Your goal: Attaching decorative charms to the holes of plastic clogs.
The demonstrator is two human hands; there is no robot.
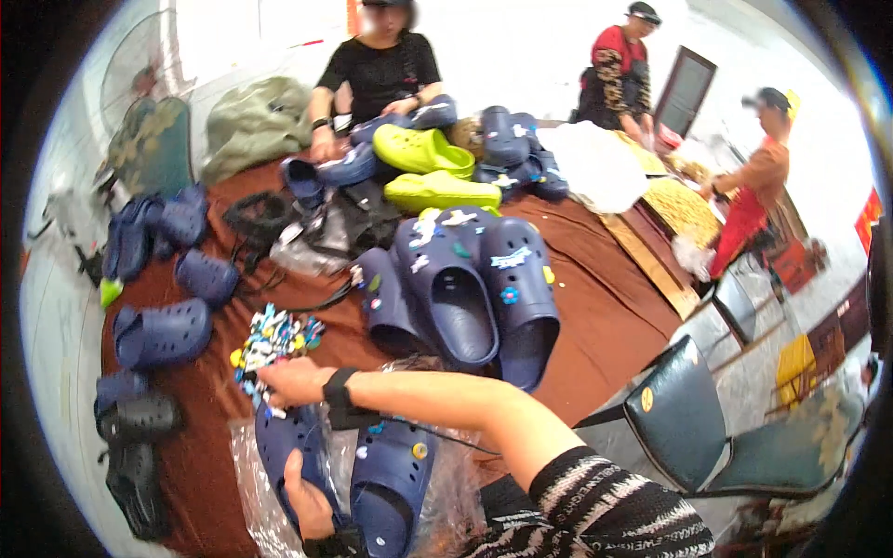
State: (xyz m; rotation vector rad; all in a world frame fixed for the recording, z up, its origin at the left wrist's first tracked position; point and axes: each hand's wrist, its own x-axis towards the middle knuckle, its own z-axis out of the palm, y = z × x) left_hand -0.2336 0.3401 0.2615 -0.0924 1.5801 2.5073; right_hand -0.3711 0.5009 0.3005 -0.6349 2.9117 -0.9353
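My left hand [309, 498] grips a navy clog [286, 445] near the lower edge, its thumb over the upper and its other fingers hidden. My right arm reaches across from the right, a black band on the wrist. At the near edge of a heap of small colourful shoe charms [279, 333], my right hand [293, 379] is closed, just above the clog's toe; what its fingertips hold cannot be made out. Right of that clog lies a second navy clog [393, 465] with several charms on it. Clear plastic wrap [456, 493] is spread under both.
Navy clogs with charms [453, 302] stand mid-table on a brown cloth [605, 307]. Lime-green clogs [442, 192] lie behind them. More navy clogs [166, 333] and black ones [135, 484] line the left. Chairs [677, 409] stand at right. Three other people are around the tables.
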